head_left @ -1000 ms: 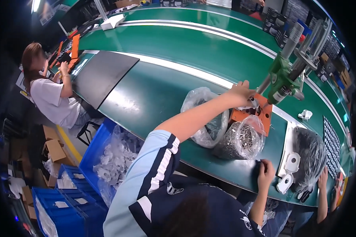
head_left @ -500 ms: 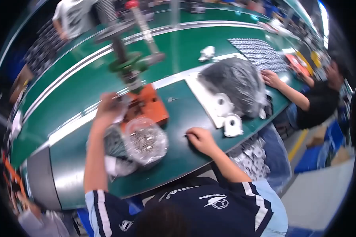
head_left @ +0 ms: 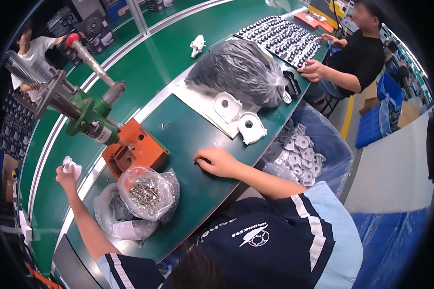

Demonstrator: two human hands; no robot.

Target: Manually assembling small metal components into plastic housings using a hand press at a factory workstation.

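Observation:
My left hand point(head_left: 67, 179) is stretched out to the far left over the green surface, its fingers closed on a white plastic part point(head_left: 75, 168). My right hand point(head_left: 219, 163) rests on the table with curled fingers, a small dark piece point(head_left: 196, 161) at its fingertips. Between my hands stands a green hand press point(head_left: 89, 118) with a red-knobbed lever. Under its ram sits an orange fixture block point(head_left: 147, 144), with no white part visible on it. In front of the block, a clear plastic bag point(head_left: 171, 192) lies open, full of small metal pins or screws point(head_left: 146, 193).
Two white round-holed housings point(head_left: 250, 129) lie by a big grey plastic bag point(head_left: 236, 70). A lined bin point(head_left: 301, 156) of similar parts stands below the table edge. At the right, a co-worker point(head_left: 357, 62) reaches toward a tray of black-and-white parts point(head_left: 279, 38). Another person stands behind the press.
My left hand has moved from beside the orange block out to the left, carrying the white part. The view has turned; my right hand still rests on the table.

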